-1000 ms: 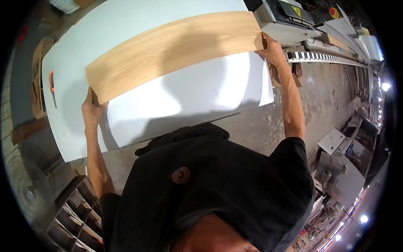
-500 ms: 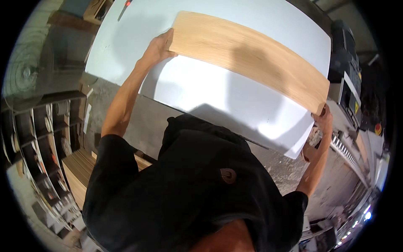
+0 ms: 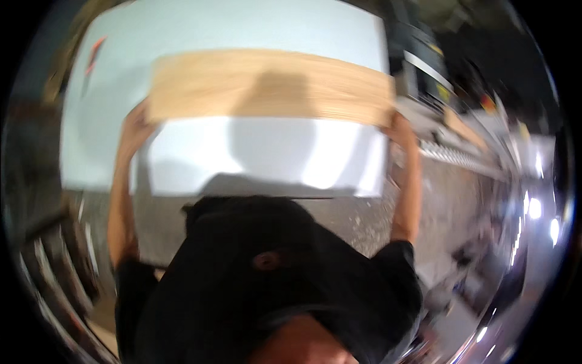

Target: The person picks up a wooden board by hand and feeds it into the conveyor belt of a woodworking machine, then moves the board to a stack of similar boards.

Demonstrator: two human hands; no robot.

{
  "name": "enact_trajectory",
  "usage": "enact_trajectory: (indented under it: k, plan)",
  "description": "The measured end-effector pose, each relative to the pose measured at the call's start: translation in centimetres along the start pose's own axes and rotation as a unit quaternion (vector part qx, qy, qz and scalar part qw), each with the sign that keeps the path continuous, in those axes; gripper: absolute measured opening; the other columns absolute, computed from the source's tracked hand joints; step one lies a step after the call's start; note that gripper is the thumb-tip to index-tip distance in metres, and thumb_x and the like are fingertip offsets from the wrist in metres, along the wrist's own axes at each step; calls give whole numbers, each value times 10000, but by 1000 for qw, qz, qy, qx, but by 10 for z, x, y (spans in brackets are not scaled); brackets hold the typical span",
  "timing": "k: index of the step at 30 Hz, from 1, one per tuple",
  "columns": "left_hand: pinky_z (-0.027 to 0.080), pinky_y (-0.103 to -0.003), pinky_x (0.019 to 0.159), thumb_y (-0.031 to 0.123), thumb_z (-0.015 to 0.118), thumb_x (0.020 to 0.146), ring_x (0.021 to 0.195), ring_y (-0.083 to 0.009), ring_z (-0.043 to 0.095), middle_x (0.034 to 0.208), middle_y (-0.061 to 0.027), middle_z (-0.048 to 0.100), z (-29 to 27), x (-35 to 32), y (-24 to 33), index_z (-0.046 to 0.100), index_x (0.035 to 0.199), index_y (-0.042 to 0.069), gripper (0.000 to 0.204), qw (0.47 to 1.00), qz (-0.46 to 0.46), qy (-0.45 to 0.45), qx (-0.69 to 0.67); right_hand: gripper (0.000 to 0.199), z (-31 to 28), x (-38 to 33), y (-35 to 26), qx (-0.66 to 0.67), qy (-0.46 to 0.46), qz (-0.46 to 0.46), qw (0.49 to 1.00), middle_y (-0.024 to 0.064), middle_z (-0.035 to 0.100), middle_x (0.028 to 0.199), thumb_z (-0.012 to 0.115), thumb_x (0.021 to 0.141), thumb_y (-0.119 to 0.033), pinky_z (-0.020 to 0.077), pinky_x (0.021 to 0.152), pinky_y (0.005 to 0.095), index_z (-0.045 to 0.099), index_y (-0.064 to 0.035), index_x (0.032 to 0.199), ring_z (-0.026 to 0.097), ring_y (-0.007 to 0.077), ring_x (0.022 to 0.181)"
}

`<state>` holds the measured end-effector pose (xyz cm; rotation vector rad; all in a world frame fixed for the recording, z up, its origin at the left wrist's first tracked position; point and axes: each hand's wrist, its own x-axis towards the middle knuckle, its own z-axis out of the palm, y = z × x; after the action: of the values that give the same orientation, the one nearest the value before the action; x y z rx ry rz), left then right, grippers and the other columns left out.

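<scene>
Over the white bench (image 3: 230, 27), a long wooden board (image 3: 270, 86) is being held level by a person, its length running from nine o'clock to three o'clock across the upper middle of the view. At the board's nine o'clock end, the left hand (image 3: 136, 124) is gripping the short edge, its grip clamped on the wood. At the three o'clock end, the right hand (image 3: 400, 128) is doing the same, fingers wrapped on that edge. Just below the board, toward six o'clock, a white panel (image 3: 260, 158) is showing; blur is making it impossible to tell whether board and panel are touching. A shadow is falling across the middle of both. Both bare forearms are reaching up from a black shirt (image 3: 273, 285) at six o'clock. Toward ten o'clock, an orange tool (image 3: 95, 50) is lying on the bench. At two o'clock, blurred machinery (image 3: 436, 73) is standing beside the bench, and a dusty floor (image 3: 357, 224) is showing at four o'clock.
</scene>
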<state>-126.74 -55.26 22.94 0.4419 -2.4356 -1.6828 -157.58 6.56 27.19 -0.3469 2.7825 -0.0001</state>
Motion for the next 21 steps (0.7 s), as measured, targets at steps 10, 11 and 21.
enact_trajectory:
  k: [10, 11, 21]
  plan:
    - [477, -327, 863, 132, 659, 843, 1017, -229, 573, 1240, -174, 547, 25, -34, 45, 508, 1260, -56, 482, 964, 72, 232, 108, 588, 15, -54, -141, 133, 226, -286, 922, 257, 435, 1347, 517, 901, -379, 286, 1094, 437, 457, 56, 1292, 361, 373, 1301]
    - [474, -325, 869, 129, 654, 847, 1007, -220, 574, 1234, -169, 549, 32, -34, 57, 513, 1255, -55, 469, 971, 50, 224, 74, 588, 18, -52, -139, 137, 230, -284, 921, 257, 435, 1347, 517, 901, -379, 286, 1094, 437, 457, 56, 1292, 361, 373, 1301]
    - [452, -288, 907, 0, 587, 867, 1012, -173, 584, 1156, -130, 608, 84, 0, 101, 536, 1234, -43, 374, 992, 33, 113, -39, 525, -31, -51, -21, 145, 403, -46, 902, 264, 448, 1333, 511, 927, -374, 312, 1071, 441, 511, 28, 1265, 387, 404, 1270]
